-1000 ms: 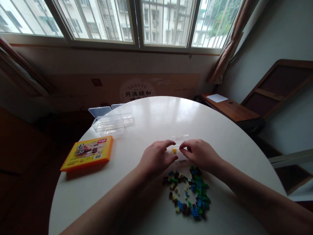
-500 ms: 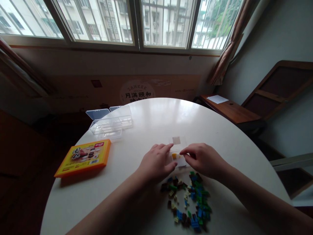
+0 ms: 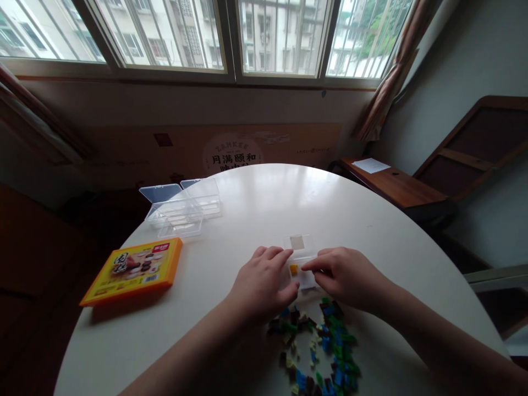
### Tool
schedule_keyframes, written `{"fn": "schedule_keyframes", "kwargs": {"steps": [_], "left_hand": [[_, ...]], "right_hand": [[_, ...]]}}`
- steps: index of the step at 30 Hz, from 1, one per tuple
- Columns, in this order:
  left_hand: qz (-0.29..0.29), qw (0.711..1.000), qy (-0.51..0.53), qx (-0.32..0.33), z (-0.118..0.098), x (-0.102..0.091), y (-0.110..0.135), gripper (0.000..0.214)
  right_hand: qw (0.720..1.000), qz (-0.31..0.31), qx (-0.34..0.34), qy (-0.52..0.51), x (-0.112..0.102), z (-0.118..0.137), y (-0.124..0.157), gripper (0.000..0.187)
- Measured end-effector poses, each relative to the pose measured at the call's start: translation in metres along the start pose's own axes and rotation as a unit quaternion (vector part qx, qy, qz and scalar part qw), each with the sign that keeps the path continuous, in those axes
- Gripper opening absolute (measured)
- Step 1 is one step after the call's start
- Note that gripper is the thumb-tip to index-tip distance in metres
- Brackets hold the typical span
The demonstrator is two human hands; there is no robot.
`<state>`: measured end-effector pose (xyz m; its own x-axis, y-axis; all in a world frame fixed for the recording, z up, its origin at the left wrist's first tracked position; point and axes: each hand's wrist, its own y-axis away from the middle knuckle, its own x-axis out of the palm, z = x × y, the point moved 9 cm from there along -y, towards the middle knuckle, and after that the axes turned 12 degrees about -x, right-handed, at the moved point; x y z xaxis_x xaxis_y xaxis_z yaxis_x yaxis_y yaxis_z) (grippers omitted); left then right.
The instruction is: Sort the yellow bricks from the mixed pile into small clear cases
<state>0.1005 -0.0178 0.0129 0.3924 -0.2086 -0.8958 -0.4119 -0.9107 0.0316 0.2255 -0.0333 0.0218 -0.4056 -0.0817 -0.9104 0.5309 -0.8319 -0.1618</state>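
Note:
A small clear plastic box [image 3: 306,281] lies with its lid [image 3: 308,242] folded back, a greyish square label [image 3: 297,242] on the lid. Yellow building bricks [image 3: 293,269] sit at the left inside the box. My left hand [image 3: 264,280] rests at the box's left side, thumb and fingers apart, holding nothing. Over the box's right part is my right hand [image 3: 344,275], its index finger stretched toward the yellow bricks and the other fingers curled. Just nearer to me lies a loose ring of small blue, green, brown and cream bricks [image 3: 338,352].
Several clear empty-looking plastic boxes [image 3: 181,212] with raised lids stand at the table's far left. A yellow-orange board game box [image 3: 134,269] lies at the left edge of the round white table [image 3: 256,201]. A wooden desk [image 3: 406,184] with paper is beyond, to the right.
My right index finger has straightened and lies nearer the yellow bricks; a small yellow piece by its tip no longer shows. The view has shifted slightly. My left hand stays beside the box.

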Motion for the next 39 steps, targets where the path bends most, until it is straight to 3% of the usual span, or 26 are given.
{"fn": "schedule_keyframes", "kwargs": {"steps": [18, 39], "left_hand": [[0.007, 1.000, 0.000, -0.004, 0.0002, 0.0017, 0.0006, 0.059], [0.008, 1.000, -0.004, -0.002, -0.0015, 0.0005, 0.0012, 0.060]], "right_hand": [[1.000, 0.019, 0.004, 0.005, 0.0044, 0.0017, -0.0025, 0.031], [1.000, 0.000, 0.012, 0.018, 0.0036, -0.0042, -0.0001, 0.031]]}}
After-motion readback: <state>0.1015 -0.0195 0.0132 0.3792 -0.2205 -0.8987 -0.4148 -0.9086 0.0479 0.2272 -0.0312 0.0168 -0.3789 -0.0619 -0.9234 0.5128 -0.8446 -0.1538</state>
